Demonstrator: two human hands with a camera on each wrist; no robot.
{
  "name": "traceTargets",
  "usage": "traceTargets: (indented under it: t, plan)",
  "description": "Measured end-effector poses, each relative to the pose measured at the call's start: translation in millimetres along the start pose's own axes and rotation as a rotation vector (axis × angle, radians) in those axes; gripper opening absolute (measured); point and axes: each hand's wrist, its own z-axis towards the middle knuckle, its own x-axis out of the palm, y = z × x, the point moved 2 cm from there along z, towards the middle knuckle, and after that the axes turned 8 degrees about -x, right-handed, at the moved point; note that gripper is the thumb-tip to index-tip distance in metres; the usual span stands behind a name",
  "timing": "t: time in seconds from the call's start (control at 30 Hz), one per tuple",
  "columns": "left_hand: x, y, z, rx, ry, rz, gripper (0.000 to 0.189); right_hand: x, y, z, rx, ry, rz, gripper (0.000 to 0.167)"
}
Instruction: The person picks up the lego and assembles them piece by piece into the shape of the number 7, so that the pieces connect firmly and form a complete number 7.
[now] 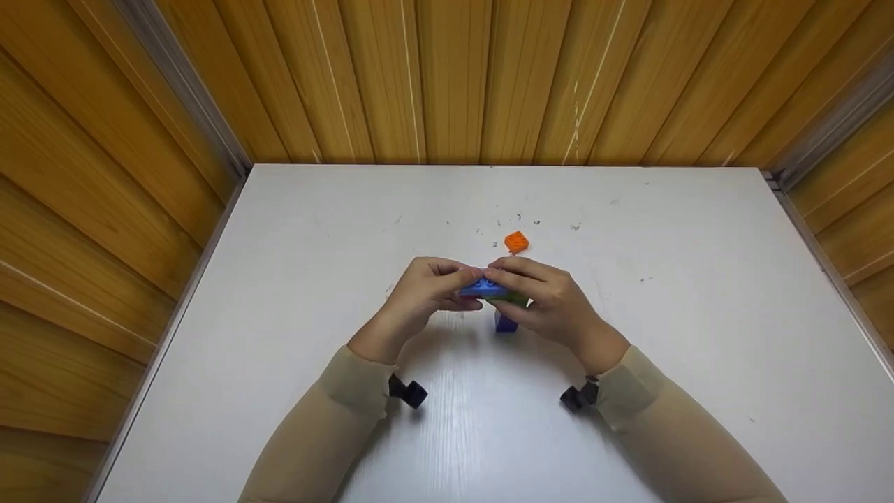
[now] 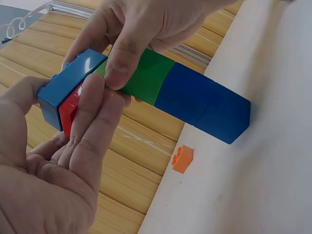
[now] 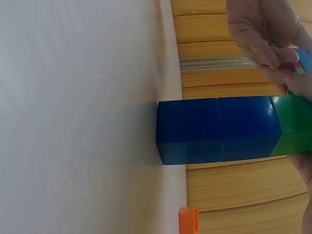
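Observation:
A tower of toy building bricks stands on the table, with two dark blue bricks [image 3: 190,131] at its foot and a green brick [image 2: 151,75] above them. At the top lie a red brick [image 2: 69,108] and a long blue brick [image 1: 483,289] across it, reaching out to the left. My left hand [image 1: 426,290] pinches that overhanging end, thumb on the blue brick and fingers beneath the red one. From the other side, my right hand [image 1: 548,293] grips the upper tower, its thumb against the green brick and its fingers on the top blue brick.
Behind the tower, a small orange brick [image 1: 517,242] lies on the white table [image 1: 335,230]. Dark specks are scattered around it. Wood-panelled walls [image 1: 447,84] border the table at the back and sides.

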Motion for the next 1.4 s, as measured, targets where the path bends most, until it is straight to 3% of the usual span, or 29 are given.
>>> traceTargets:
  t: [0.67,1.2,1.4]
  plan:
    - [0.1,0.9,-0.3,-0.030,-0.017,-0.044,0.031,-0.3,0.8,1.1,-0.010,-0.018,0.019,0.057]
    - [0.0,0.0,-0.5,-0.061,-0.035,-0.047,0.031,1.1,1.5,-0.1,0.005,-0.010,-0.019,0.053]
    - [-0.2,-1.9,-2.1,-0.079,-0.032,-0.023,0.030,0.2,-4.3,-1.5,0.005,0.006,0.023,0.059]
